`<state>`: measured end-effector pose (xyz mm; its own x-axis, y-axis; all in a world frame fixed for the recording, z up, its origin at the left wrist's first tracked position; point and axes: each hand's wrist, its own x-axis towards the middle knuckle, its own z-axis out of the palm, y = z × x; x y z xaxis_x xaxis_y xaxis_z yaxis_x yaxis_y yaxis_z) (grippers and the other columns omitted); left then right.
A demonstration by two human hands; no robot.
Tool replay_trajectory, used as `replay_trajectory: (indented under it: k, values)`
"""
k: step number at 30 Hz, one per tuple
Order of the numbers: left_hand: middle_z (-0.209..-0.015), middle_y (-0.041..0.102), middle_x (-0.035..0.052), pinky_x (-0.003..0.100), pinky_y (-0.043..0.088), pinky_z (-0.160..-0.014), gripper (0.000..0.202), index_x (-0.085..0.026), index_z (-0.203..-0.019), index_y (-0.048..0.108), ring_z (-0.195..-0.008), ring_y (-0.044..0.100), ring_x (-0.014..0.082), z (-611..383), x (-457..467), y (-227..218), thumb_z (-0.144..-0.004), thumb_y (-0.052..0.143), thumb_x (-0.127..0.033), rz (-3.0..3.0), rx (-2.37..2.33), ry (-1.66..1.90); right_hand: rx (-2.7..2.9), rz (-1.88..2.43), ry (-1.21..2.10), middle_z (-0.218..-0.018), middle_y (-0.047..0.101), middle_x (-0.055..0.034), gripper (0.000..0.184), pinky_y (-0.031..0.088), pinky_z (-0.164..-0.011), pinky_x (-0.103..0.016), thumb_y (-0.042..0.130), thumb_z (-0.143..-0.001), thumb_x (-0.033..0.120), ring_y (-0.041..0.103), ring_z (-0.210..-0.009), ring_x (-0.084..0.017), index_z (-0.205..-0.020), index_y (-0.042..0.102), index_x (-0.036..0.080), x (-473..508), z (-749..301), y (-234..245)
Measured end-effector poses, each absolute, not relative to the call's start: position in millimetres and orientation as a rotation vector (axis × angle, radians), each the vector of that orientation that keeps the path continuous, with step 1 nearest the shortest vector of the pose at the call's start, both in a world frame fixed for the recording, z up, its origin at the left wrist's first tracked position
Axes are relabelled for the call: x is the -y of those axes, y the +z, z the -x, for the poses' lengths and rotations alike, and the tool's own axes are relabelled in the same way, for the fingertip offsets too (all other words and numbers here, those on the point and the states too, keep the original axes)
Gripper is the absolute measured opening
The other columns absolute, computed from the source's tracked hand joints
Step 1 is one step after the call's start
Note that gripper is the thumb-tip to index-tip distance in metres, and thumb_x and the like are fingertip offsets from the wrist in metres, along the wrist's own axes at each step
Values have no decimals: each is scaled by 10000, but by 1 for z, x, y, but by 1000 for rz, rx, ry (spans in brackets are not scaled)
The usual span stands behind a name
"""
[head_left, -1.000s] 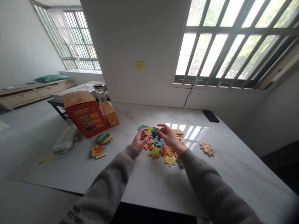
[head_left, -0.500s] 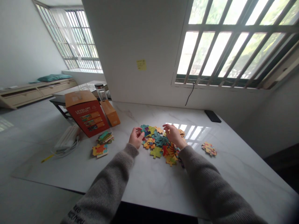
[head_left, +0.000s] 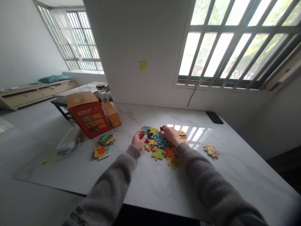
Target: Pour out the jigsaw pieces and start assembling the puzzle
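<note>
Your left hand (head_left: 138, 140) pinches a teal jigsaw piece (head_left: 145, 134) at the left edge of the jigsaw pile (head_left: 161, 142), while your right hand (head_left: 171, 135) holds a dark jigsaw piece (head_left: 161, 128) at its fingertips over the pile. The red puzzle box (head_left: 90, 117) stands to the left on the marbled table (head_left: 150, 185).

My feed shows daylight glaring through the window (head_left: 225, 56), striped reflections on the table (head_left: 150, 185) below it, and a dimmer wall (head_left: 127, 37) to its left.
</note>
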<state>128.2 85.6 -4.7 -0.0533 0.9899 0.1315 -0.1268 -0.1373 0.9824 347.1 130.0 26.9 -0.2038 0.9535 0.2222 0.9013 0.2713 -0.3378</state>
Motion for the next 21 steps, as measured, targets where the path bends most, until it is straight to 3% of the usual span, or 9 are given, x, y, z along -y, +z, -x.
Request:
replay_trajectory:
  k: [3,6,9,14,18,21]
  values:
    - [-599,622,-29,311,561,-558,478,-163,-1000,492,-518,665,175,-128,-86,-5,-687,747,-418,-1140,-1060,1377,1970,1549,363,-927,725,-97,341,491,-712,-282,335,-995,338,691,-801,-188,-1155,589,178,-124,-351,32]
    - [-607,636,-16,301,559,-575,504,-140,-1036,527,-522,656,160,-129,-85,-3,-679,761,-408,-1145,-1034,1348,1706,1183,842,-861,708,-68,370,524,-607,-281,433,-947,462,670,-631,-156,-1121,582,170,-110,-348,40]
    - [-587,624,-20,275,546,-559,526,-113,-1066,581,-494,629,138,-131,-81,-1,-671,778,-399,-1207,-982,1278,1734,1010,1056,-765,658,-24,350,508,-535,-255,503,-907,454,604,-551,-120,-1088,615,176,-93,-344,47]
    - [-573,623,-10,266,539,-545,576,-99,-1116,628,-492,621,134,-134,-77,-3,-660,796,-408,-1227,-912,1146,1894,948,1071,-830,620,-9,343,468,-532,-211,524,-882,311,570,-605,-94,-1199,587,196,-77,-341,51]
    - [-600,635,2,256,527,-518,552,-107,-1116,654,-482,614,127,-136,-76,-6,-684,770,-431,-1161,-891,1078,1948,966,927,-856,631,-9,416,499,-683,-258,583,-852,273,589,-746,-129,-1261,554,201,-76,-339,47]
    - [-654,655,7,252,521,-514,523,-130,-1098,674,-483,611,118,-137,-75,-8,-680,770,-429,-1096,-864,1042,2050,999,763,-969,639,-36,317,495,-803,-302,540,-889,254,590,-869,-157,-1199,591,215,-74,-338,45]
